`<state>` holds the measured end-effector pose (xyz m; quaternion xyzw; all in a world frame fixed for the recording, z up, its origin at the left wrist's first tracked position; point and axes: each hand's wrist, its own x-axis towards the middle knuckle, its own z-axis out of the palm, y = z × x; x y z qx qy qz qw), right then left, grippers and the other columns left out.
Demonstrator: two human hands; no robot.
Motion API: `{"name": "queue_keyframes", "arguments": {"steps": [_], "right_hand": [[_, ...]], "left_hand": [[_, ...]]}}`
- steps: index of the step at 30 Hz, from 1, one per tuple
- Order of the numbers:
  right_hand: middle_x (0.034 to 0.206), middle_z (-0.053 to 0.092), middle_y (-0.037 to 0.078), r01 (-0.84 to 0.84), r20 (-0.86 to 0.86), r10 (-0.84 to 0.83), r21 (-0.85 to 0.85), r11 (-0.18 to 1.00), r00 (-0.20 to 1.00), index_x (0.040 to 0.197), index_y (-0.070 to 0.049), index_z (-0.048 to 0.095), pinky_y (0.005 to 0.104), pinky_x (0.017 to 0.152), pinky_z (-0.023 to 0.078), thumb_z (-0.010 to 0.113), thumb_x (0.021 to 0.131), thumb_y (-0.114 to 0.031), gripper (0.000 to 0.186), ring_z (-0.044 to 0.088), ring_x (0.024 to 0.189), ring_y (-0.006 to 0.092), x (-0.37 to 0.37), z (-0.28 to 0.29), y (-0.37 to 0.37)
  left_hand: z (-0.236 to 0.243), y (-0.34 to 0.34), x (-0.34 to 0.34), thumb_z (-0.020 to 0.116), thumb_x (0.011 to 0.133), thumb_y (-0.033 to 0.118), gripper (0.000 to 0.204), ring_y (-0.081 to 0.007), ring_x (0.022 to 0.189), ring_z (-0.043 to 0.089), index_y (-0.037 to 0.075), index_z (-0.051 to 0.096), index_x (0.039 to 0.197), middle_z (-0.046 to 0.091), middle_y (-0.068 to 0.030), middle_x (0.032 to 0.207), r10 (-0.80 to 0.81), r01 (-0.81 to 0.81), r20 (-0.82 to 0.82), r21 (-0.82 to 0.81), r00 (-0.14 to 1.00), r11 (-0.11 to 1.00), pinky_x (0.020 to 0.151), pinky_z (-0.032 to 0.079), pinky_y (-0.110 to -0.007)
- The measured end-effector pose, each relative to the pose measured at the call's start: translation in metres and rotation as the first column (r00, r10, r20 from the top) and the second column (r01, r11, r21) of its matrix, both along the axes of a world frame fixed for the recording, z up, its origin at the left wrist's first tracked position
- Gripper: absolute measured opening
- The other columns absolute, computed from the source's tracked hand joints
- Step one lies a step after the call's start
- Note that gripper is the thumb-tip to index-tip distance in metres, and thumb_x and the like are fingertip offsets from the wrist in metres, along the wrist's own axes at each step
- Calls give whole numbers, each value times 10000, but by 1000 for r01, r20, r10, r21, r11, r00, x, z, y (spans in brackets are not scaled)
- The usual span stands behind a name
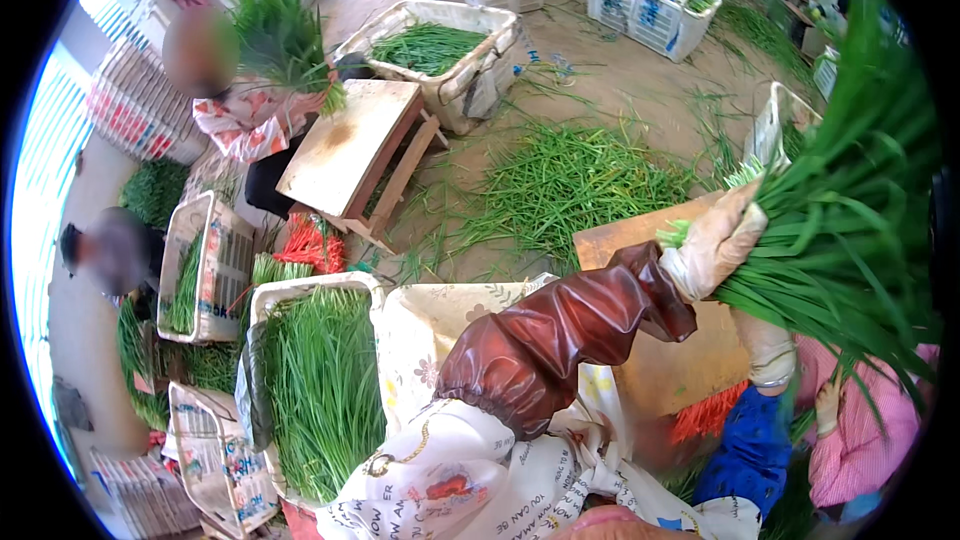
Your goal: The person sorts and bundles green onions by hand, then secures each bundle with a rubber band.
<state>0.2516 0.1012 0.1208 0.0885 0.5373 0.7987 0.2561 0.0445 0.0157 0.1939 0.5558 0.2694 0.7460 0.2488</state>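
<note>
Clearly, green bunch (830, 230) beyond lettered shirt (455, 470).

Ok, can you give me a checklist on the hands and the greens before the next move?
1. Left hand closed on the bundle of greens: ok.
2. Right hand grip: cannot tell, leaves hide its fingers.
3. Bundle tied: cannot tell, no band shows.
4. Table in view below the hands: ok.
5. Red strips by the table's near edge: ok.
6. Floor free of loose greens: not ok, many lie scattered.
</note>
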Motion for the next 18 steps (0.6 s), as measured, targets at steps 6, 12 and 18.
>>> {"name": "queue_keyframes", "arguments": {"steps": [6,12,18], "right_hand": [[1235,449,111,-828,208,-859,441,-345,468,1226,-24,407,302,964,335,378,907,-154,346,398,1140,192,-54,-39,-38],[1126,520,85,-917,65,-929,-145,-371,365,1093,-11,490,288,894,378,426,860,-43,244,469,1029,173,-24,-45,-26],[691,542,58,-768,-391,-722,-565,-300,570,799,-60,537,316,540,423,495,762,-11,74,508,596,168,-14,-67,-39]], "left_hand": [[-143,15,-1,395,916,185,286,-157,992,502,2,498,1111,539,-85,1059,-173,385,627,-219,760,896,848,410,-304],[-14,-12,-12,177,871,587,681,-313,1112,462,64,475,1189,522,-199,1145,-100,-155,-304,-709,947,688,937,340,-371],[-67,2,-16,295,892,396,486,-325,1172,412,139,362,1299,340,-209,1327,-355,-364,-747,-609,563,704,977,322,-365]]}}
